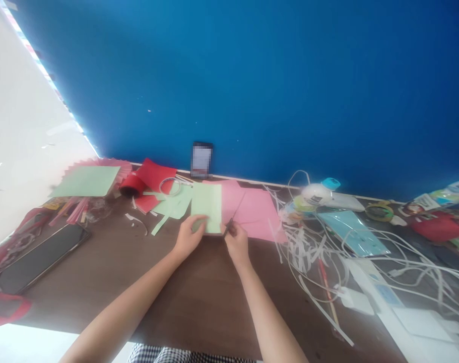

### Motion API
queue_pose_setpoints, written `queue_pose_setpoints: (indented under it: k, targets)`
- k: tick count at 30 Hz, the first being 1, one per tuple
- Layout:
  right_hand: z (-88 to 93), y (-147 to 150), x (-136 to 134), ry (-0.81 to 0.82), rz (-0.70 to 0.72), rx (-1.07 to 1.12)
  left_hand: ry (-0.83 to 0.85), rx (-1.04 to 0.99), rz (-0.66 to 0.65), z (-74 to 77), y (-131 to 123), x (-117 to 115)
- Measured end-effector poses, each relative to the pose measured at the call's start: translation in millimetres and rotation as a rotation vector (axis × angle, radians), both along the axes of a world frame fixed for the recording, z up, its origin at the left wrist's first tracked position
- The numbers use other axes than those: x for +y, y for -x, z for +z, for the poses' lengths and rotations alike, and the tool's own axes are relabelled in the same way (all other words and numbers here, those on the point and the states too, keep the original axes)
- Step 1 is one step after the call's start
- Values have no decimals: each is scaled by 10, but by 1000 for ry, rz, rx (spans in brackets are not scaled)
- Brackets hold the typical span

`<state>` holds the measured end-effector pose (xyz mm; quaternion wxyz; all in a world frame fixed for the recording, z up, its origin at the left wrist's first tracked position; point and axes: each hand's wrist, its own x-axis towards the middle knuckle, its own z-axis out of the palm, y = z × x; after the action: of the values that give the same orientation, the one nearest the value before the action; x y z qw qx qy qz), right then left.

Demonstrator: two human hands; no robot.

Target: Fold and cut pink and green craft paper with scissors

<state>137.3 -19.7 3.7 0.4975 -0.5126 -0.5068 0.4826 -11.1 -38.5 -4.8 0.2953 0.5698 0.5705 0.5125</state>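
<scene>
A light green sheet of paper (208,199) lies on the brown table, overlapping the pink paper (261,214). At its lower left edge, my left hand (191,235) grips the paper, thumb and fingers curled against it. My right hand (237,242) is closed around a pair of dark scissors (230,223) at the sheet's lower right. The thin blades point up and to the right over the pink paper. My right fingers partly hide the handles.
Green scraps (174,205), a red sheet (157,174) and a tape roll (170,186) lie left of the papers. A large phone (42,257) is further left. Shredded white strips (307,249), cables (414,269) and a blue packet (355,232) crowd the right. A blue wall (270,91) rises behind.
</scene>
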Motion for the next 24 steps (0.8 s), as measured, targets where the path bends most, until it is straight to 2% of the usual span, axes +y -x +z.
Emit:
queue_pose_setpoints:
  k: [5,9,14,20,24]
  targets:
    - [-4,-30,-3,-15,-89,10,9,-56,278,-6,96,59]
    - [-16,-32,-15,-48,-86,4,-58,-23,396,9,202,118]
    - [-39,3,-53,-86,4,-33,-66,-17,370,-11,242,147]
    - [-60,18,-119,-141,279,-66,-67,20,289,-44,202,149]
    - [-56,-3,-111,-171,375,-81,-56,23,278,2,180,139]
